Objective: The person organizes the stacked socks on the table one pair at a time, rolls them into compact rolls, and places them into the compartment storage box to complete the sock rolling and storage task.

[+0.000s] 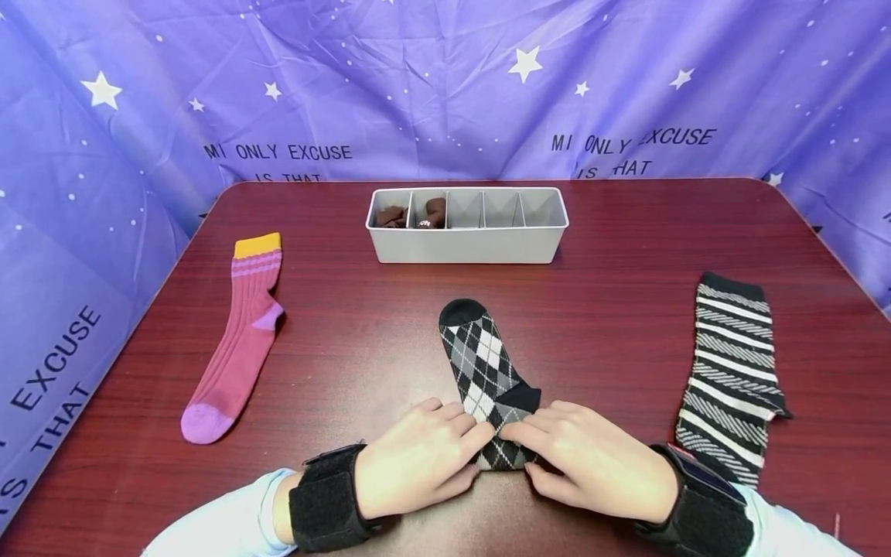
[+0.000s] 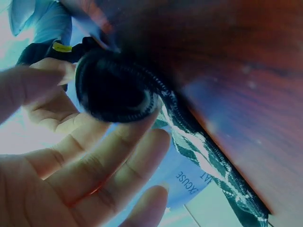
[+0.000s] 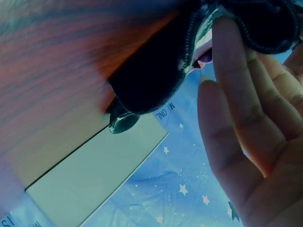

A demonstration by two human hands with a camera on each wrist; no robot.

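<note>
A black, grey and white argyle sock [image 1: 479, 350] lies at the front middle of the table, its black toe pointing away. My left hand [image 1: 421, 455] grips the near end from the left, and my right hand [image 1: 600, 461] grips it from the right. In the left wrist view, the sock's near end is a thick dark roll [image 2: 111, 87] between thumb and fingers. The right wrist view shows the sock's dark underside [image 3: 151, 71] beside my fingers [image 3: 236, 80]. My fingers cover part of the roll in the head view.
A grey divided box [image 1: 469, 246] stands at the back, with brown items [image 1: 435, 213] in its two left compartments. To the left lies a pink sock [image 1: 240, 340] with a yellow cuff. A black-and-white striped sock [image 1: 731, 371] lies right, near my right wrist.
</note>
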